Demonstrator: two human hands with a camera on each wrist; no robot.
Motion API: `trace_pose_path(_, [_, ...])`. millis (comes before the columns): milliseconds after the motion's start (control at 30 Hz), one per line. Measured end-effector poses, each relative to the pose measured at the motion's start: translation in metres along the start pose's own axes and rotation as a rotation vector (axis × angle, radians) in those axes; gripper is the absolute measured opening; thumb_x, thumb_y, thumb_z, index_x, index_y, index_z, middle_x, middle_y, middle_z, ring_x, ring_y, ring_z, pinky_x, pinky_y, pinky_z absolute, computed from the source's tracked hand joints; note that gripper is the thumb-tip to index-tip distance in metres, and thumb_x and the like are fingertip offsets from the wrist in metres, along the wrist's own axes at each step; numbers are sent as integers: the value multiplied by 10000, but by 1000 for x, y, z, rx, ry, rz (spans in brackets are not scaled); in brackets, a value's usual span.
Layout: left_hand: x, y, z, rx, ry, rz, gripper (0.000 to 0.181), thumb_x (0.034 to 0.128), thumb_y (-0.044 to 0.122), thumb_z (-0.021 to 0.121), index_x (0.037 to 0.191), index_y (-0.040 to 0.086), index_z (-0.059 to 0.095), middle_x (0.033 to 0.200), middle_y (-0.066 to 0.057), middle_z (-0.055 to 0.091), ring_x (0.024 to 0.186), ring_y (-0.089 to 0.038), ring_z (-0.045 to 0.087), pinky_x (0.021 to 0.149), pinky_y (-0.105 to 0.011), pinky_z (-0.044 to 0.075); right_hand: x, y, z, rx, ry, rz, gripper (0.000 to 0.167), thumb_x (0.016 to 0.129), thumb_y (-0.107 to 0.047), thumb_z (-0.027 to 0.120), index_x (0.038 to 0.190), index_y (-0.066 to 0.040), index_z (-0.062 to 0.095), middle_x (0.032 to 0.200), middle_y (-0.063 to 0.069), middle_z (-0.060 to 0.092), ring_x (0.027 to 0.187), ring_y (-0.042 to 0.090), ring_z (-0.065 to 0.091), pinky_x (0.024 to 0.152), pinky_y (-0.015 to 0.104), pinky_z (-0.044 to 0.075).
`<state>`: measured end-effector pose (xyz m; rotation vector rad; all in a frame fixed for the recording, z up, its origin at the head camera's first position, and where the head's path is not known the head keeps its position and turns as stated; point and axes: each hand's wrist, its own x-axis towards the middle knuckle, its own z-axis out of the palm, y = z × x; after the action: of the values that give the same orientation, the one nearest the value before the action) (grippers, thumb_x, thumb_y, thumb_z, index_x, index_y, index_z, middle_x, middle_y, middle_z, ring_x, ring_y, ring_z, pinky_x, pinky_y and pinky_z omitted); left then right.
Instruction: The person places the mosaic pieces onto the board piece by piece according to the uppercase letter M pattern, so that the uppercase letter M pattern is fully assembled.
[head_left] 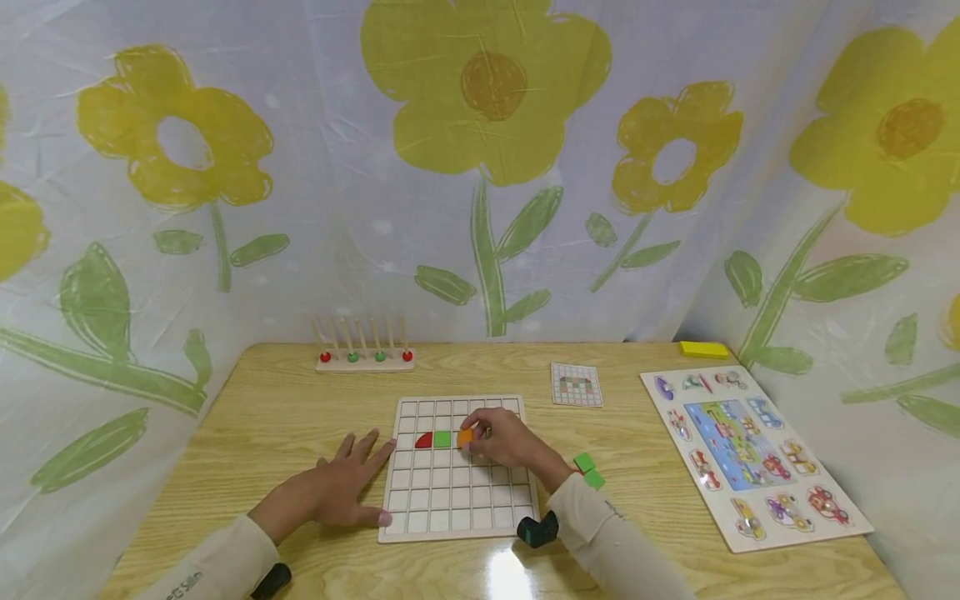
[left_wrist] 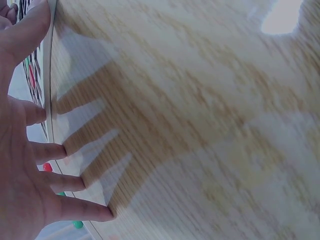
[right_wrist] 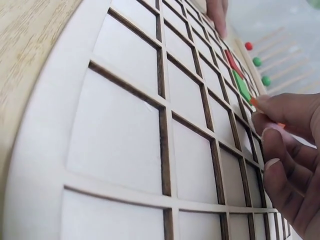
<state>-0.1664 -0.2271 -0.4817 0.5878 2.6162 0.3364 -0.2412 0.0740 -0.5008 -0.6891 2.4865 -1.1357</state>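
A wooden grid board (head_left: 457, 500) lies flat on the table. In one row of its cells sit a red quarter-round tile (head_left: 425, 441) and, to its right, a green square tile (head_left: 442, 439). My right hand (head_left: 510, 437) pinches an orange tile (head_left: 465, 437) between thumb and fingertips, over that row just right of the green one. Its fingers partly cover the orange tile, so its full shape is hidden. Spread out at the board's left edge, my left hand (head_left: 341, 487) touches the rim with thumb and index finger.
Green tiles (head_left: 585, 462) lie right of the board, partly behind the right forearm. A patterned card (head_left: 577, 385) lies beyond them. The picture puzzle board (head_left: 750, 454) takes up the right side, with a yellow block (head_left: 703, 350) behind it. At the back left stands a peg rack (head_left: 365, 364) with beads.
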Motion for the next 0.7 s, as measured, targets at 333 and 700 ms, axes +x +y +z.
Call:
trace_pose_path(333, [-2,-1,1,-8,2,8,1111,815,706,672,1614,111,178,1646,-277,121,1441,-641,126,926,-867,262,2,-3,5,-3,16,37,234,901,-95,741,1133,-86,721,886,-9,658,750,111,561,665,252,464])
trace_pose_path(700, [-2,1,-1,-4,9,9,1112,814,707,671,1614,112,179,1646,-273,124,1443,-637,128,930,-861,269,5,-6,4,-16,23,85,235,885,-137,779,1113,-104,733,837,-31,647,710,109,554,662,250,458])
